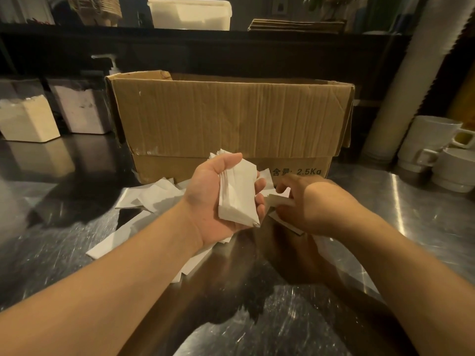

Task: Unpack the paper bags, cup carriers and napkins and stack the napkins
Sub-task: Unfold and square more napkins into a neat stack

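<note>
A stack of napkins [237, 191] is cradled in the upturned left hand [218, 196], fingers curled around it, apparently so gathered pieces stay squared while more are added. Further napkins [279, 200] are pinched by the right hand [300, 204] just beside the stack, low over the table [385, 240]. Loose napkins [151, 196] are left scattered on the table before the cardboard box [231, 119], probably awaiting collection.

Left hand [218, 196] turns palm-up, fingers curled around its load; right hand [305, 204] reaches forward, palm-down, fingertips pinching.
</note>
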{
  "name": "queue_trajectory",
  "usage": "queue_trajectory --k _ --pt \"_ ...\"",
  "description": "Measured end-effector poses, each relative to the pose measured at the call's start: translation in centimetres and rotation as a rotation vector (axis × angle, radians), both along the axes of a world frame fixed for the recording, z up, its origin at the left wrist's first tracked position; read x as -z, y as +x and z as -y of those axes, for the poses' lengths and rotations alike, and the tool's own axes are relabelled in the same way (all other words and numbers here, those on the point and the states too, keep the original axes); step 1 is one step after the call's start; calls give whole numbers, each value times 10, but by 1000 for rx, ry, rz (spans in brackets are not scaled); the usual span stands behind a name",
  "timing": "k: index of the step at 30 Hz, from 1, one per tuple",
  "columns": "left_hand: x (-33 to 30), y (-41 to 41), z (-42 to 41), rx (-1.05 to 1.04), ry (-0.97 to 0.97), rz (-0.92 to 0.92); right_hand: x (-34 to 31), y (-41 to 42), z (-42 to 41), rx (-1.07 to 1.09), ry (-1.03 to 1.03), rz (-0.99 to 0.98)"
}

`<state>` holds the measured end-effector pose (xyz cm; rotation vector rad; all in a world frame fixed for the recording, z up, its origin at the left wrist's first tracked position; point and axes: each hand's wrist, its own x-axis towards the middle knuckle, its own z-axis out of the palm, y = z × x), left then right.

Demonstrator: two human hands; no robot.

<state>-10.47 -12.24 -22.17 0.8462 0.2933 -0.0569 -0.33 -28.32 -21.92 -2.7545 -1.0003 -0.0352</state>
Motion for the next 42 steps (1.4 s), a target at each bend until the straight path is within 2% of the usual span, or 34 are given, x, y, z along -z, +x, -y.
queue_trajectory --k 3,14,19,25,37,42 --pt "1 0 -1 15 -9 7 -3 2 -4 64 -9 -24" --pt "1 0 -2 9 11 14 0 8 0 61 36 -34" --pt "-1 0 -1 9 9 12 -3 8 7 -37 -96 -144" --pt "0 -1 -2 15 12 12 -3 7 3 0 25 -87" --pt "1 0 -3 26 6 15 -8 4 2 -2 -62 -124" --pt "1 0 -4 23 -5 18 -7 5 3 28 94 -111"
